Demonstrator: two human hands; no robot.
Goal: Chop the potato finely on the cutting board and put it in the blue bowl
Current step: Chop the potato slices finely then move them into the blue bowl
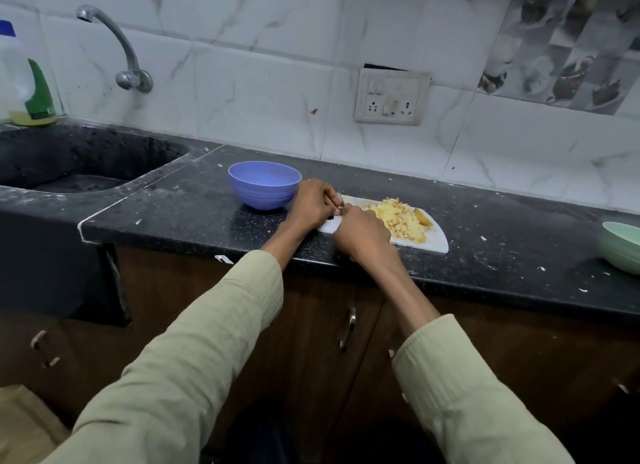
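Our two hands, left [313,202] and right [362,235], meet, fingers curled on knife [338,197], over one board [437,242]; one potato pile [398,218]; two bowls: blue bowl [264,189], green bowl [621,247].

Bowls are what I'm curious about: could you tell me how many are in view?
2. The blue bowl stands on the counter just left of the cutting board; a green bowl sits at the counter's far right, cut off by the frame edge. Others may lie outside the view.

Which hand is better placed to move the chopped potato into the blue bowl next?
Probably the left hand: it lies right beside the blue bowl. The right hand lies between the bowl and the chopped potato on the cutting board, so it could push the pile leftwards.
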